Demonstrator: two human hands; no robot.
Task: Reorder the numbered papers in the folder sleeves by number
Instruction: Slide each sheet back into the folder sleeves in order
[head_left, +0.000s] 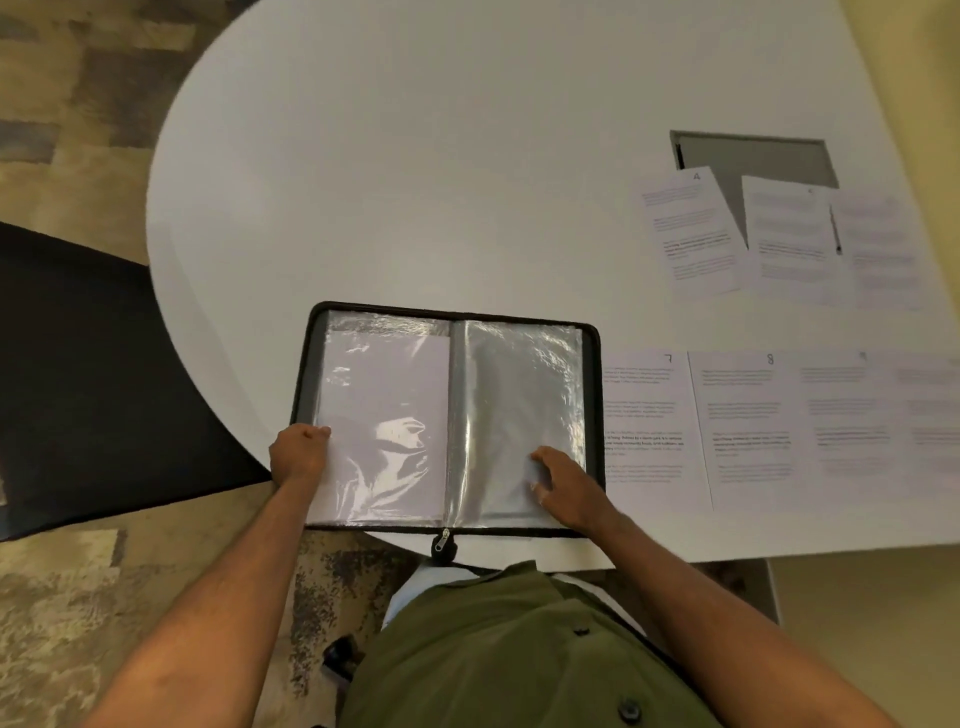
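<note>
A black zip folder (593, 415) lies open at the table's near edge, showing two clear plastic sleeves. The left sleeve (384, 395) holds a white sheet, blank side up. The right sleeve (519, 395) looks empty. My left hand (298, 451) pinches the left sleeve's outer edge near its bottom. My right hand (563, 480) rests with spread fingers on the lower part of the right sleeve. Loose printed sheets lie to the right: number 7 (649, 431) beside the folder, number 8 (748, 431) after it, and number 4 (691, 228) farther back.
More printed sheets (852, 431) overlap at the right edge, their numbers blurred. A grey hatch (758, 161) is set in the white round table (415, 182), and a pen (835, 231) lies on the far sheets. A black mat (93, 374) covers the floor at left.
</note>
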